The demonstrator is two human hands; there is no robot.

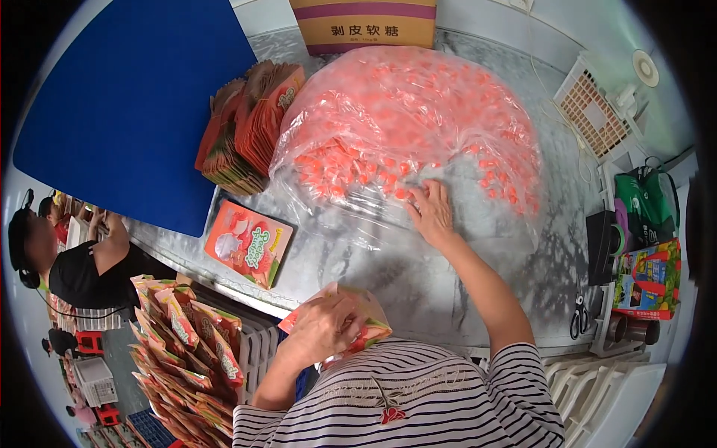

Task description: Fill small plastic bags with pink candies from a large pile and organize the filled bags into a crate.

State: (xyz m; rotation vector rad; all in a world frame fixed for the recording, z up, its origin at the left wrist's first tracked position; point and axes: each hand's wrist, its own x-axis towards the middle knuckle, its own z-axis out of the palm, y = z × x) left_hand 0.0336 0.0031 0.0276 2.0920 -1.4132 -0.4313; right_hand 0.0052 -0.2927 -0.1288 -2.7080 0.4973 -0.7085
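Note:
My left hand [323,332] is closed around a pink and red candy pouch [369,313], held close to my body at the table's front edge. My right hand [434,214] reaches forward, fingers apart and bent, its fingertips beside the loose wrapped candies [388,179] at the mouth of a large clear plastic bag [351,104]. Pink-red candies fill that bag, and some spill toward the hand. Between the left hand and the bag, one flat pouch [250,243] lies on the grey marbled table [336,261]. The left fingers partly hide the held pouch.
Stacks of flat pouches [250,119] stand beside a blue panel [142,97]. A cardboard box [366,26] is behind the bag. Filled pouches [187,351] crowd a crate at lower left. Scissors [579,317] and a white basket [590,112] are at right. Another person [89,261] works at left.

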